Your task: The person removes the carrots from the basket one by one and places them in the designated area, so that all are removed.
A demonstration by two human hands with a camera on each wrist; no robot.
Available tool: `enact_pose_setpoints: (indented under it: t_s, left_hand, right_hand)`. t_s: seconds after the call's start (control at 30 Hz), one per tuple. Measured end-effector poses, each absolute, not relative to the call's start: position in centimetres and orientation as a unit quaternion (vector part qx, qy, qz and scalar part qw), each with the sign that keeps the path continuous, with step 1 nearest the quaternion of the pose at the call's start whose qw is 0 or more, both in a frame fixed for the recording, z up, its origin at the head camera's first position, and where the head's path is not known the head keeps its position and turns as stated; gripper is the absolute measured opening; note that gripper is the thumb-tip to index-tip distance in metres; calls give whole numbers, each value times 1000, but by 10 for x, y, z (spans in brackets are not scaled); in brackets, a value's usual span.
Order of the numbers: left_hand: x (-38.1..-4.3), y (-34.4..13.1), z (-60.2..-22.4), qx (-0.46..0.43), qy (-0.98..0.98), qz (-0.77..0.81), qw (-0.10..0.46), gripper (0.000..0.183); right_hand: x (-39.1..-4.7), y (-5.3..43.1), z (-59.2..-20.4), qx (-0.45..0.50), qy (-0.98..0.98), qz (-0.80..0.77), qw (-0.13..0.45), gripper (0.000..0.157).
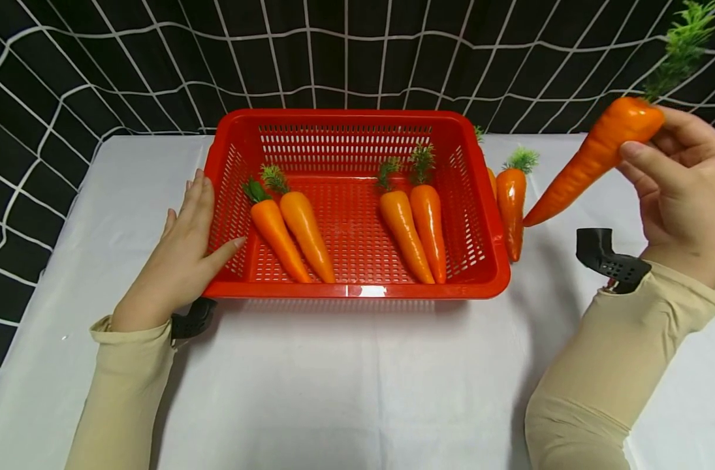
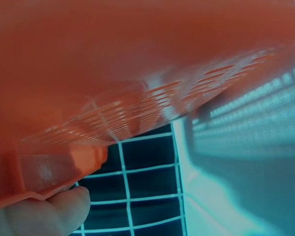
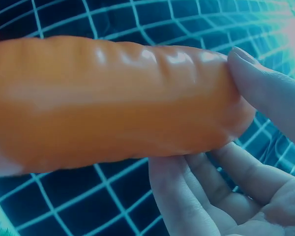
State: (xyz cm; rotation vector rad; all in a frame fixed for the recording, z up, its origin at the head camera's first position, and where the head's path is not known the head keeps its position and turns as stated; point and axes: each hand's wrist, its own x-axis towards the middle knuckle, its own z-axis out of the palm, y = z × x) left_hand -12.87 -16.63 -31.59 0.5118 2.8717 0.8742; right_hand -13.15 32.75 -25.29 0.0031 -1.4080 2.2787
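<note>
My right hand (image 1: 686, 176) pinches a large orange carrot (image 1: 598, 150) near its leafy top, thumb on the near side and fingers behind. Its pointed tip slants down to the left, overlapping another carrot (image 1: 512, 209) outside the basket in this view. Close up in the right wrist view, the held carrot (image 3: 118, 103) stretches across between thumb and fingers. My left hand (image 1: 177, 251) rests at the left side of the red basket (image 1: 357, 290), fingers straight along the rim and thumb reaching over it. Inside lie a left pair of carrots (image 1: 306, 232) and a right pair of carrots (image 1: 407, 232).
Beyond the basket's right wall, part of one more carrot (image 1: 492, 181) shows, mostly hidden. A white cloth (image 1: 333, 385) covers the table. Behind and to the left stands a black backdrop with a white net (image 1: 345, 59).
</note>
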Motion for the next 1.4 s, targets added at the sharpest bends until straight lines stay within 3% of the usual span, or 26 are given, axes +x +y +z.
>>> enact_pose_setpoints:
  t_s: [0.33, 0.8, 1.1, 1.4]
  left_hand:
    - [-129, -167, -317, 173, 940, 289, 45, 82]
    - [-129, -168, -317, 174, 939, 294, 45, 82]
    - [-128, -168, -317, 178, 938, 295, 46, 82]
    - [-128, -168, -318, 175, 938, 295, 48, 83]
  right_hand:
    - [-135, 351, -272, -81, -536, 816, 203, 33]
    - [-147, 371, -310, -98, -525, 842, 80, 23]
    - [-162, 370, -339, -186, -585, 785, 81, 9]
    - [-165, 375, -356, -215, -610, 763, 15, 5]
